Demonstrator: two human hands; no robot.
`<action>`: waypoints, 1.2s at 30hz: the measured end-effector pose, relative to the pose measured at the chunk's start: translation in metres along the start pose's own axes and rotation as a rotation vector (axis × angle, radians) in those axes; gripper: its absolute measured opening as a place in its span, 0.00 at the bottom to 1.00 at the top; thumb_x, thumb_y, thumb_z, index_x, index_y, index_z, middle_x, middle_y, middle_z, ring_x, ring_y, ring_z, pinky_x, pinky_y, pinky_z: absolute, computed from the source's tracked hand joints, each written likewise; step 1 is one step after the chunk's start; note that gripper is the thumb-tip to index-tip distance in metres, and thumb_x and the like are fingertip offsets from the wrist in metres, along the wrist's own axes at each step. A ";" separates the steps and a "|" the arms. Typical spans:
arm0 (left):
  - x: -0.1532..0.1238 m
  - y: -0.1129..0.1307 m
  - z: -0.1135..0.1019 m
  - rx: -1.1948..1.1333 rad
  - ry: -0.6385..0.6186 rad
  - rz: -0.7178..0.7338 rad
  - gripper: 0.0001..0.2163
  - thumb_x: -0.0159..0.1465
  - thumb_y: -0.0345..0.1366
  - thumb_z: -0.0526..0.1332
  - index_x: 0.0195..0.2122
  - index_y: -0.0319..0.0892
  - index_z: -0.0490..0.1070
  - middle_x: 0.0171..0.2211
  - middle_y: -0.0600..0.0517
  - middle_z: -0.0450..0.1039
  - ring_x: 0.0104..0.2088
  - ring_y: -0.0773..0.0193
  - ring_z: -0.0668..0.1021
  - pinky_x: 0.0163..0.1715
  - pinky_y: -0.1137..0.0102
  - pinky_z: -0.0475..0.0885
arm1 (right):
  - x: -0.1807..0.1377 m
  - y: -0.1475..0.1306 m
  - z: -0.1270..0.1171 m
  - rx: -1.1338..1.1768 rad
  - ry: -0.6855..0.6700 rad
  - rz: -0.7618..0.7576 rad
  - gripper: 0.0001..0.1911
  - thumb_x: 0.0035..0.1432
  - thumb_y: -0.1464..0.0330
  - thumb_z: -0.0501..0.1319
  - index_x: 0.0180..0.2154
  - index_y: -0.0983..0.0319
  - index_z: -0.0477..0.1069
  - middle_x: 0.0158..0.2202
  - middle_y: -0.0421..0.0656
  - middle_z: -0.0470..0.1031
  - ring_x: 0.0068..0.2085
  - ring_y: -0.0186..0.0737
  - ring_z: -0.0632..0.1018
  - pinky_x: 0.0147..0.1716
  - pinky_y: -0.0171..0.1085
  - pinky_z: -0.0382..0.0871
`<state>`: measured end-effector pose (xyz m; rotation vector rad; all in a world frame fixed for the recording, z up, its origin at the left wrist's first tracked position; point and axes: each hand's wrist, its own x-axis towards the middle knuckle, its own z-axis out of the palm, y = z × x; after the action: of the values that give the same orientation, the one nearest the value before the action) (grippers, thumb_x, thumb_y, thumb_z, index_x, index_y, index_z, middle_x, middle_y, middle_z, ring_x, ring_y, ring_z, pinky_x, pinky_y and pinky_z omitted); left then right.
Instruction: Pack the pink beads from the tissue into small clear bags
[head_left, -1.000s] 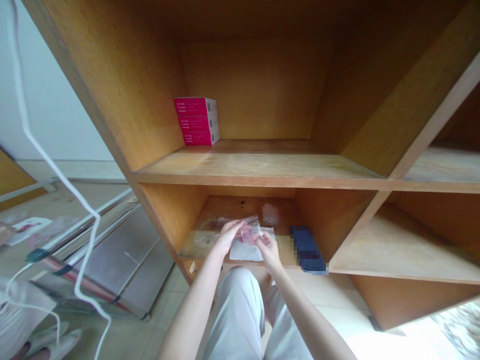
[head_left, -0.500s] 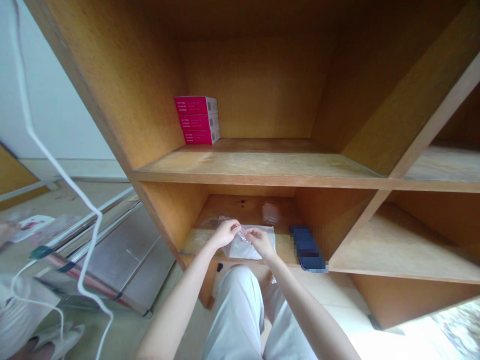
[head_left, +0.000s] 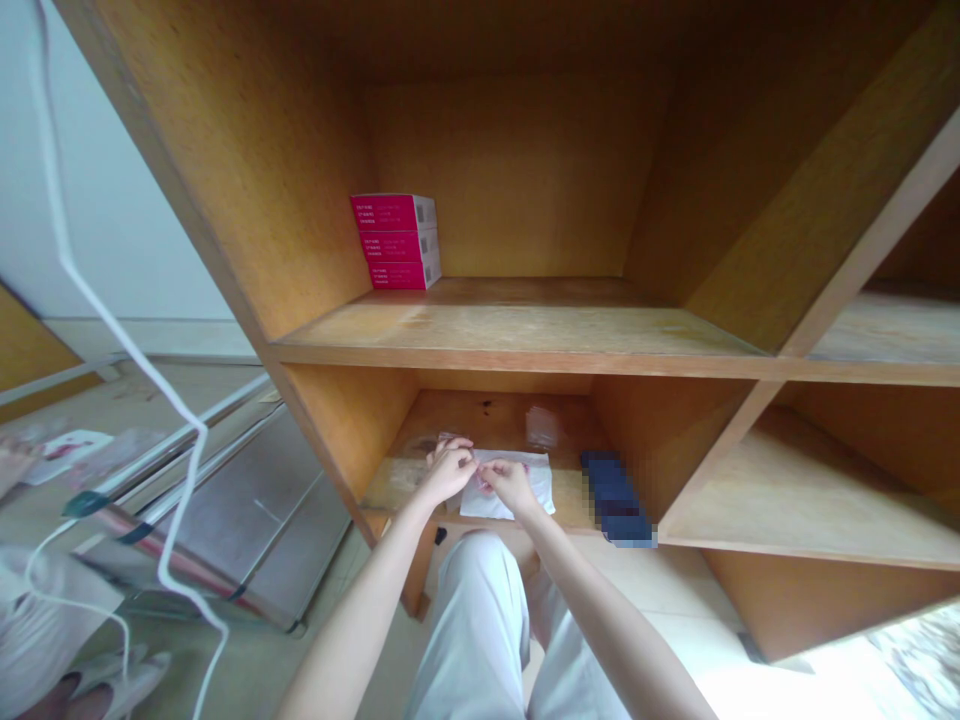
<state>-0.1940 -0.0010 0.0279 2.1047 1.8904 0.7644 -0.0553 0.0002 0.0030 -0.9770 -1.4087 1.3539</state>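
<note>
Above the lower shelf, my left hand and my right hand meet with their fingertips pinched together. Between and beneath the fingers shows a small reddish strand or bit, too small to name. Under my right hand lies a white sheet, flat on the shelf near its front edge. Some clear plastic film shows behind my left hand; whether the hand touches it I cannot tell. Farther back rests a clear plastic bag.
A dark blue, pixelated item lies to the right on the same shelf. Stacked pink boxes stand on the upper shelf. At the left are a white cable, a metal-framed case and part of another person.
My hands have shifted slightly, and the left fingers are more spread behind the pinch. Clear plastic that was between the fingertips now gives way to a reddish bit there.
</note>
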 end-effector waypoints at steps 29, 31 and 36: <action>-0.004 -0.017 -0.004 -0.297 -0.137 0.072 0.09 0.56 0.32 0.52 0.22 0.41 0.70 0.44 0.52 0.66 0.46 0.62 0.67 0.48 0.65 0.59 | 0.006 -0.001 0.004 -0.172 -0.121 0.059 0.08 0.45 0.69 0.56 0.20 0.65 0.69 0.12 0.37 0.65 0.14 0.29 0.65 0.12 0.27 0.59; -0.005 -0.014 -0.005 -0.287 -0.135 0.072 0.10 0.56 0.32 0.52 0.21 0.41 0.70 0.44 0.52 0.66 0.46 0.62 0.67 0.48 0.65 0.59 | 0.007 -0.001 0.004 -0.187 -0.103 0.069 0.07 0.45 0.70 0.55 0.19 0.65 0.68 0.11 0.36 0.65 0.13 0.29 0.65 0.11 0.27 0.58; -0.007 -0.007 -0.007 -0.218 -0.106 0.051 0.10 0.56 0.33 0.52 0.21 0.42 0.70 0.43 0.53 0.67 0.46 0.62 0.67 0.48 0.65 0.59 | 0.008 0.001 0.004 -0.188 -0.085 0.070 0.06 0.44 0.72 0.54 0.18 0.64 0.65 0.11 0.35 0.63 0.13 0.28 0.64 0.12 0.27 0.57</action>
<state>-0.2043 -0.0077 0.0287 2.0227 1.6260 0.8125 -0.0617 0.0067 0.0028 -1.1110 -1.6014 1.3463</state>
